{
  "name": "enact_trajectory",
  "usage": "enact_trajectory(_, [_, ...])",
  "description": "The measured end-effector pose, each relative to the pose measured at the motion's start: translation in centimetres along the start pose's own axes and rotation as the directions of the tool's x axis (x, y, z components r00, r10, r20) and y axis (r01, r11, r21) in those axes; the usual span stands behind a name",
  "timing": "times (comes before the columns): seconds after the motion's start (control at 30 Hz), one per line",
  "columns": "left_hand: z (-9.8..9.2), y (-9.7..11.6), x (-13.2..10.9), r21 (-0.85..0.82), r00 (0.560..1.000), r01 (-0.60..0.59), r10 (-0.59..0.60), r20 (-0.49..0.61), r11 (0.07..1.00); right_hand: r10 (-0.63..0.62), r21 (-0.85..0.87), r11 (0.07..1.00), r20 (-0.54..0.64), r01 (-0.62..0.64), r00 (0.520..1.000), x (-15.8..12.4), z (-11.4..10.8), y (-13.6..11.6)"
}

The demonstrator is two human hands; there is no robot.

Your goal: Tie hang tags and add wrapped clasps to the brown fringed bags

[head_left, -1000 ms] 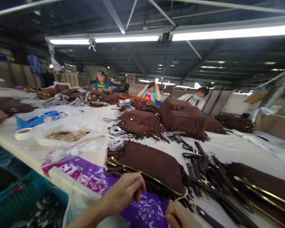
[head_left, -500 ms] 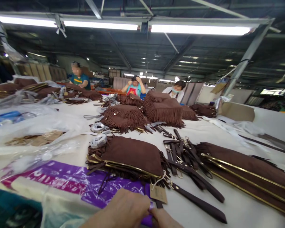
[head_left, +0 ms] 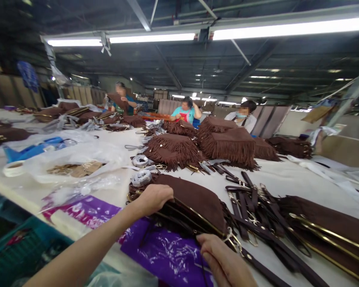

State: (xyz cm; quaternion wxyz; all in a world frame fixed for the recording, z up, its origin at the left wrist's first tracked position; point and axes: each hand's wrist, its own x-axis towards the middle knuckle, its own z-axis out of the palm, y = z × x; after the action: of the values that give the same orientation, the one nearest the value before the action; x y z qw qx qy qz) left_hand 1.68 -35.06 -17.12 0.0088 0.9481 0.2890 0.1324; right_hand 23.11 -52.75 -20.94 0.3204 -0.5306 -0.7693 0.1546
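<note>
A dark brown fringed bag (head_left: 194, 195) with a gold zipper lies on the table in front of me. My left hand (head_left: 157, 198) is closed on the near edge of its opening and lifts it, so the dark gap beneath shows. At the bag's near right corner, my right hand (head_left: 224, 259) has its fingers curled together; what they hold is hidden. Beside that hand, a brown wrist strap (head_left: 263, 267) hangs from a gold clasp. Under the near side of the bag lies a shiny purple plastic bag (head_left: 164, 255).
Brown straps (head_left: 257, 215) with metal clips are heaped to the right, beside another zippered bag (head_left: 332, 227). Fringed bags (head_left: 227, 143) are stacked behind. A clear bag of tan tags (head_left: 83, 169) and a tape roll (head_left: 13, 168) lie left. Several people sit across the table.
My left hand has moved up and left from beside my right hand onto the bag's edge, lifting it. The tan tag at the corner is out of sight. The view has shifted left.
</note>
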Motion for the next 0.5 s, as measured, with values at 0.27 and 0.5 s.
enact_trajectory(0.27, [-2.6, -0.9, 2.1, -0.036, 0.988, 0.023, -0.028, -0.15, 0.999, 0.168, 0.059, 0.984, -0.005, -0.167, 0.986, 5.4, -0.8, -0.4])
enact_trajectory(0.5, [-1.5, 1.2, 0.0, -0.012, 0.941, -0.084, 0.075, -0.33, 0.996, 0.278, 0.424, 0.851, 0.134, -0.309, 0.951, 7.5, -2.3, 0.3])
